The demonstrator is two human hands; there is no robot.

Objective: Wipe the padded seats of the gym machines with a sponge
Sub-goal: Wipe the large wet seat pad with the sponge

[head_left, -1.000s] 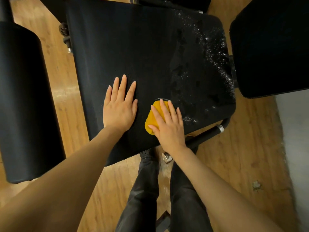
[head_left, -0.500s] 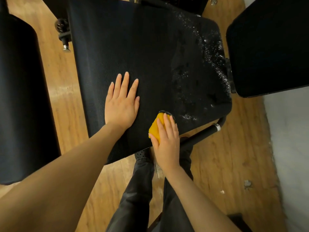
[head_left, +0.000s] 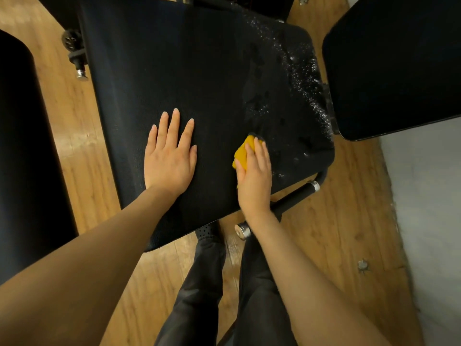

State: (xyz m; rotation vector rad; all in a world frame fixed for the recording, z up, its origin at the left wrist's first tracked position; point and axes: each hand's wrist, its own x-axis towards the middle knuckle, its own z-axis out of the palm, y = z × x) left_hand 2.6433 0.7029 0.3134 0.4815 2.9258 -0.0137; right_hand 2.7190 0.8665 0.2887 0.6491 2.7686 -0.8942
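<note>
A wide black padded seat (head_left: 194,71) fills the middle of the head view. White foam and wet streaks (head_left: 299,78) cover its right side. My right hand (head_left: 254,176) presses a yellow sponge (head_left: 243,152) onto the seat near its front right edge, fingers over the sponge, most of which is hidden. My left hand (head_left: 169,158) lies flat on the dry part of the seat with fingers spread and holds nothing.
Another black pad (head_left: 27,158) stands at the left and a third (head_left: 399,63) at the right. A black metal bar with chrome caps (head_left: 294,196) sticks out under the seat's front. My legs (head_left: 224,283) stand on the wooden floor (head_left: 336,233).
My right hand drew the sponge toward the seat's front edge, then pushed it back up and slightly right toward the wet area. My left hand stayed flat in place.
</note>
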